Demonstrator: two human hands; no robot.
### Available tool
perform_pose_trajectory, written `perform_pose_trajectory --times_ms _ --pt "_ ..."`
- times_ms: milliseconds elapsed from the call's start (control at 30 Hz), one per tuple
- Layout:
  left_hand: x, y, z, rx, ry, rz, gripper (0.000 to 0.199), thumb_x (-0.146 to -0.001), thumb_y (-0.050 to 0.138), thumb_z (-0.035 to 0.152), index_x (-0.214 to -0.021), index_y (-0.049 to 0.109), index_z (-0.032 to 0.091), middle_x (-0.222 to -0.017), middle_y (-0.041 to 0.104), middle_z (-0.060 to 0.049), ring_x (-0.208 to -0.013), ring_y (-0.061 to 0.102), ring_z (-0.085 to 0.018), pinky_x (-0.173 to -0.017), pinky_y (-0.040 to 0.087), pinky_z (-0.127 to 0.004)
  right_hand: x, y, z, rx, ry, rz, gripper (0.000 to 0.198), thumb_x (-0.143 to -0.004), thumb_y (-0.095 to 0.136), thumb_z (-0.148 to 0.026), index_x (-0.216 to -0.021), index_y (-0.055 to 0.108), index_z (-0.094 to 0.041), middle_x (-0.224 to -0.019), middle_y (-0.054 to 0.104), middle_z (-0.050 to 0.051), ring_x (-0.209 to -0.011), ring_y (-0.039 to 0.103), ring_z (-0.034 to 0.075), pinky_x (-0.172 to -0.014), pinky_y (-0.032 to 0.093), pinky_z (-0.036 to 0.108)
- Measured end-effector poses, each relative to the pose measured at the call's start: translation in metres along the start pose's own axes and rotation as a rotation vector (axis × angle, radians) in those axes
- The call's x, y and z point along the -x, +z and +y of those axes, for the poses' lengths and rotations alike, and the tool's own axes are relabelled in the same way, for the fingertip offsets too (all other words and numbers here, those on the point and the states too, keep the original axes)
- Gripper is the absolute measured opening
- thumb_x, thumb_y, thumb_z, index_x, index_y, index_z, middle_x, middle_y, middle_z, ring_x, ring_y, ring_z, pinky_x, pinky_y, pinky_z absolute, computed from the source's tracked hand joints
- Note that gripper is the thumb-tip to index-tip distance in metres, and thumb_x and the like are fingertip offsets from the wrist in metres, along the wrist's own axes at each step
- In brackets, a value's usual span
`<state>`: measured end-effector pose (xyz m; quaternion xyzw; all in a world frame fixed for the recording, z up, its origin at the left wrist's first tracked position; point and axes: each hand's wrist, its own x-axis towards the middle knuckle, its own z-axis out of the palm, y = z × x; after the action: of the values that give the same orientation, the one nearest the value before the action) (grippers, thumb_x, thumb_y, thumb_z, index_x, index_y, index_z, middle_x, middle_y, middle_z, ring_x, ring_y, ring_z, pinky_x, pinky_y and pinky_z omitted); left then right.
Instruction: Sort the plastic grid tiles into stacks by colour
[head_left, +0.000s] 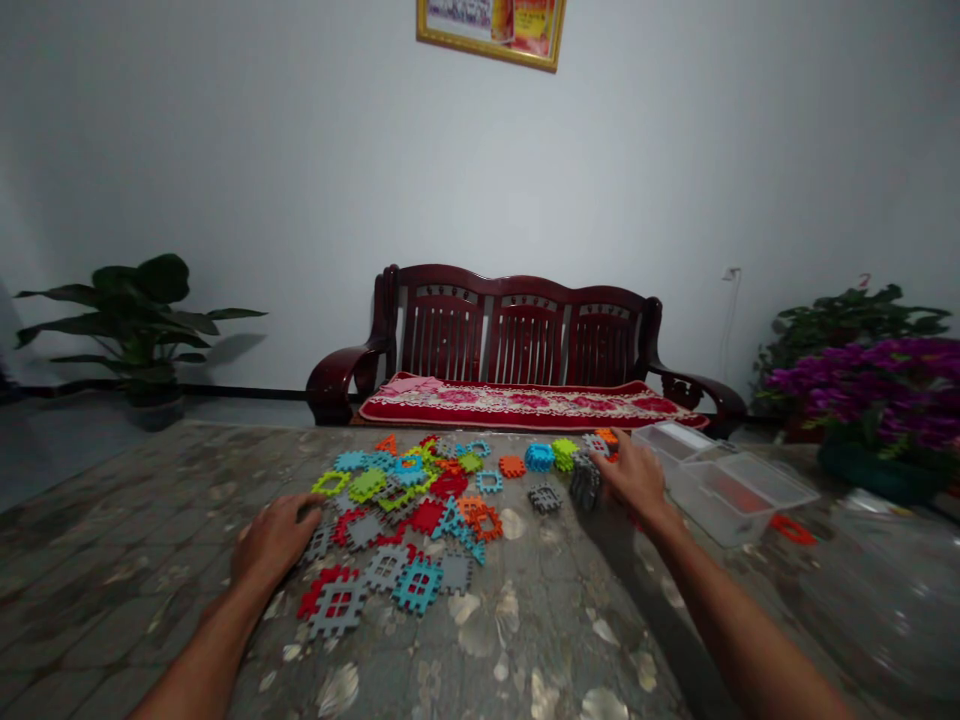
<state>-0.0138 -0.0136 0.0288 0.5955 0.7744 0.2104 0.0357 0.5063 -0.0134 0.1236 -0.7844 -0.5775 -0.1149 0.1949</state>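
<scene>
- Two grips are at work: the left hand (274, 540) lies flat, fingers loosely spread and clamped on nothing, its fingertips touching a grey waffle tile (319, 543) at the left edge of the pile.
- On the other side, the right hand (634, 475) is closed around a small grey stack of tiles (585, 484), which stands on the tabletop (525, 640) under the fingertips; how many tiles are in that stack cannot be told, as it blurs together.
- One loose pile of waffle tiles (420, 500) is spread between the two hands, in grey, red, blue, green and orange; it holds perhaps thirty pieces, though overlap prevents a firm count.
- One single grey tile (544, 497) lies alone just left of the right hand's stack, apart from the main pile.
- One clear plastic box (731, 490) sits just right of the right hand, with one clear lid (671, 440) beside it at its far end.
- One orange piece (791, 528) lies on the tabletop beyond the box, well apart from both hands.
- One dark wooden bench (525, 345) with one red cushion stands behind the tabletop.
- Two leafy plants are in view, one far left (135, 320) and one far right (855, 315), with one mass of purple flowers (877, 385) below the right one.
- One framed picture (491, 30) hangs on the wall.
</scene>
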Motion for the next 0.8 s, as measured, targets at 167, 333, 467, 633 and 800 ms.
perform_pose_trajectory --times_ms 167,333,467,633,800 --pt "-0.001 -0.001 0.001 -0.017 0.011 -0.009 0.045 -0.090 0.038 0.035 -0.115 0.073 0.023 -0.129 0.068 -0.012 -0.118 0.063 -0.032 -0.097 0.050 -0.047 -0.001 -0.003 0.004 0.066 -0.050 -0.073 0.062 -0.091 0.051 -0.051 -0.144 0.048 -0.020 -0.113 0.071 0.014 -0.110 0.064 0.032 -0.091 0.046 0.041" --pt "-0.001 -0.002 0.001 -0.016 0.009 -0.018 0.043 -0.090 0.039 0.034 -0.114 0.074 0.024 -0.129 0.069 -0.010 -0.120 0.062 -0.030 -0.099 0.050 -0.046 -0.004 -0.001 0.013 0.030 -0.089 -0.130 0.064 -0.090 0.053 -0.056 -0.143 0.051 -0.020 -0.119 0.069 0.016 -0.115 0.061 0.035 -0.096 0.044 0.045" --pt "0.000 -0.001 0.001 -0.027 0.017 -0.026 0.045 -0.091 0.036 0.035 -0.116 0.073 0.024 -0.131 0.067 -0.012 -0.121 0.061 -0.032 -0.099 0.049 -0.049 -0.021 -0.002 0.029 -0.025 -0.257 -0.179 0.076 -0.080 0.065 -0.039 -0.150 0.043 -0.020 -0.147 0.053 0.014 -0.134 0.046 0.034 -0.109 0.036 0.047" --pt "-0.001 0.000 0.000 -0.032 0.010 -0.033 0.046 -0.092 0.035 0.035 -0.117 0.072 0.023 -0.134 0.065 -0.013 -0.123 0.060 -0.034 -0.098 0.049 -0.052 -0.047 -0.008 0.025 0.015 -0.566 -0.368 0.100 -0.063 0.069 -0.015 -0.155 0.033 -0.027 -0.162 0.035 0.007 -0.149 0.026 0.030 -0.119 0.024 0.047" --pt "-0.002 0.002 -0.002 -0.013 0.019 -0.029 0.044 -0.091 0.037 0.035 -0.116 0.073 0.023 -0.132 0.066 -0.013 -0.121 0.061 -0.033 -0.099 0.049 -0.050 -0.062 -0.008 0.011 0.043 -0.656 -0.503 0.115 -0.049 0.081 -0.012 -0.153 0.037 -0.030 -0.157 0.042 0.009 -0.146 0.031 0.034 -0.119 0.023 0.049"
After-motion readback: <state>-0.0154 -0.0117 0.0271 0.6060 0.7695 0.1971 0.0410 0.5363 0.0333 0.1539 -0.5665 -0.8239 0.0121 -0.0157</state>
